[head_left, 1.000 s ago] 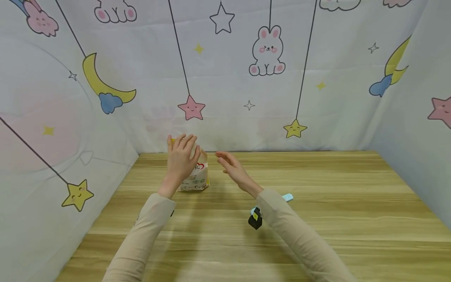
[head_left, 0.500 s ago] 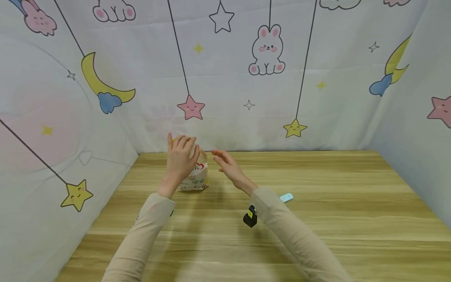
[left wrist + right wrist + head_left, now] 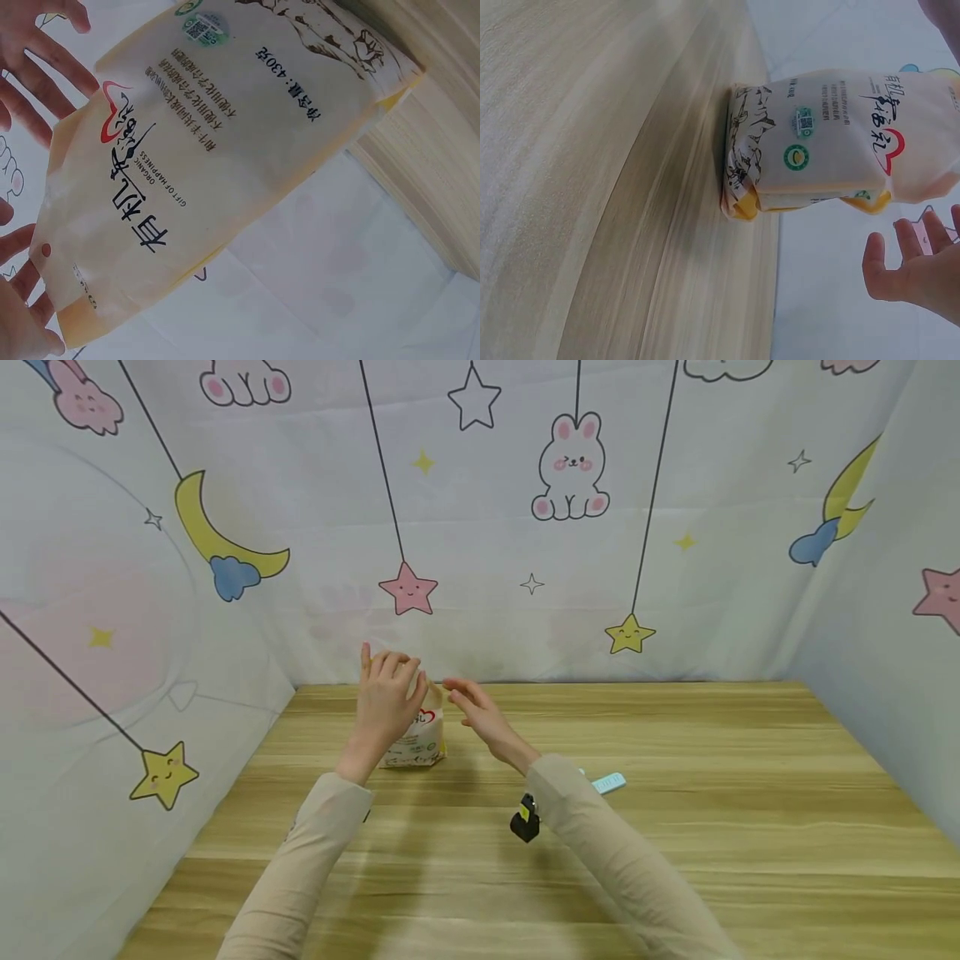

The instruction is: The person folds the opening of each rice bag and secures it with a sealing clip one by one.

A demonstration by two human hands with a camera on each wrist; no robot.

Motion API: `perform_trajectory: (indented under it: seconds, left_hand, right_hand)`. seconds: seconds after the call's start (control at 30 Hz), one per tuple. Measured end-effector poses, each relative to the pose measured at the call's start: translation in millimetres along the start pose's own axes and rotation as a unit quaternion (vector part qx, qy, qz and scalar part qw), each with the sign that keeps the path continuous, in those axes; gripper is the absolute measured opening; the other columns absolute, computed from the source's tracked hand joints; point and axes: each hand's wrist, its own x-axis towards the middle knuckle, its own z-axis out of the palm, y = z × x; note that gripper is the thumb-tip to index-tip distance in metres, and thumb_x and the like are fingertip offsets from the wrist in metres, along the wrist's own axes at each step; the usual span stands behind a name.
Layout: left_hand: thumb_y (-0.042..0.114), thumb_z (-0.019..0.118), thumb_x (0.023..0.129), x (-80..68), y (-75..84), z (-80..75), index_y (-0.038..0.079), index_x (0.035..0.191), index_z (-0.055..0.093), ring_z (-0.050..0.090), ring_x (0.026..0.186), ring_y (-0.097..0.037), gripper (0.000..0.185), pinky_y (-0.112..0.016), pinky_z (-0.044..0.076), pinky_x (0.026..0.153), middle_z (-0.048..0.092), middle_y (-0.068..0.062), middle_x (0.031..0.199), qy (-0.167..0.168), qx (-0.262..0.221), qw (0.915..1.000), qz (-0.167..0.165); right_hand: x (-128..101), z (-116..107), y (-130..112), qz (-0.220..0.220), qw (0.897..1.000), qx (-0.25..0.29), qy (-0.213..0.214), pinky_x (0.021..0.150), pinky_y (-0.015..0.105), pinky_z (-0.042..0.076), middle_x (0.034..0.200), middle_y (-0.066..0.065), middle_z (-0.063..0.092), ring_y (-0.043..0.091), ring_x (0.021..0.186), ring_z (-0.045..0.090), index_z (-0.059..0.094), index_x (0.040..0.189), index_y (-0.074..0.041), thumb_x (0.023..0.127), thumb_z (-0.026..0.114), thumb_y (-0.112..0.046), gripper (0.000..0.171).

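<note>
A cream and yellow paper bag [image 3: 417,740] with printed writing stands upright on the wooden table [image 3: 697,827] near the back left corner. My left hand [image 3: 386,693] is raised at the bag's top left, fingers straight and spread; whether it touches the bag I cannot tell. My right hand [image 3: 471,708] hovers open just right of the bag's top, palm turned toward it, holding nothing. The bag [image 3: 225,165] fills the left wrist view, with fingertips [image 3: 45,64] at its upper edge. In the right wrist view the bag [image 3: 832,142] stands alone on the wood.
Cartoon-printed curtain walls [image 3: 525,552] close in the table at the back and both sides. A black wrist camera [image 3: 524,819] and a light blue strap [image 3: 608,783] hang under my right sleeve. Bare wood stretches to the right and front.
My right hand has drifted left toward the top of the bag. The left hand has stayed at the bag, and the bag has not moved.
</note>
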Motion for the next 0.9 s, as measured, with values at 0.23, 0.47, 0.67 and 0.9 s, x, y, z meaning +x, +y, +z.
perform_trajectory:
  seconds: [0.23,0.47,0.67,0.9]
  left_hand:
    - [0.012,0.057,0.083,-0.6,-0.4,0.9,-0.001,0.090,0.066,0.052,0.094,-0.032,0.017,-0.055,0.014,0.107,0.060,-0.015,0.090,0.005,0.002,0.9999,0.009]
    - [0.011,0.057,0.083,-0.7,0.3,-0.3,-0.001,0.087,0.066,0.051,0.093,-0.033,0.015,-0.057,0.012,0.106,0.059,-0.016,0.089,0.008,0.000,0.9999,0.014]
    - [0.010,0.058,0.082,-0.4,1.1,-2.3,0.000,0.083,0.065,0.051,0.094,-0.034,0.012,-0.059,0.011,0.105,0.057,-0.016,0.090,0.006,-0.001,0.9999,0.014]
    - [0.011,0.059,0.081,1.1,2.1,-4.3,0.002,0.081,0.064,0.051,0.096,-0.034,0.010,-0.058,0.009,0.106,0.058,-0.015,0.094,0.005,-0.003,0.9998,0.019]
  right_hand:
    - [1.4,1.9,-0.3,-0.007,1.000,-0.005,-0.010,0.095,0.051,0.033,0.136,0.008,0.041,0.028,0.124,0.039,0.043,0.130,-0.012,0.097,0.034,-0.026,0.037]
    - [1.9,4.6,-2.6,-0.008,1.000,-0.008,-0.017,0.095,0.051,0.032,0.135,0.009,0.042,0.027,0.123,0.040,0.043,0.130,-0.011,0.097,0.034,-0.027,0.037]
    - [2.6,6.2,-2.7,-0.009,1.000,-0.015,-0.016,0.095,0.051,0.032,0.134,0.010,0.042,0.028,0.123,0.040,0.043,0.130,-0.010,0.097,0.034,-0.026,0.037]
    - [3.7,6.7,-1.3,0.001,1.000,-0.019,-0.014,0.093,0.049,0.033,0.130,0.009,0.045,0.027,0.120,0.041,0.045,0.127,-0.011,0.098,0.034,-0.024,0.034]
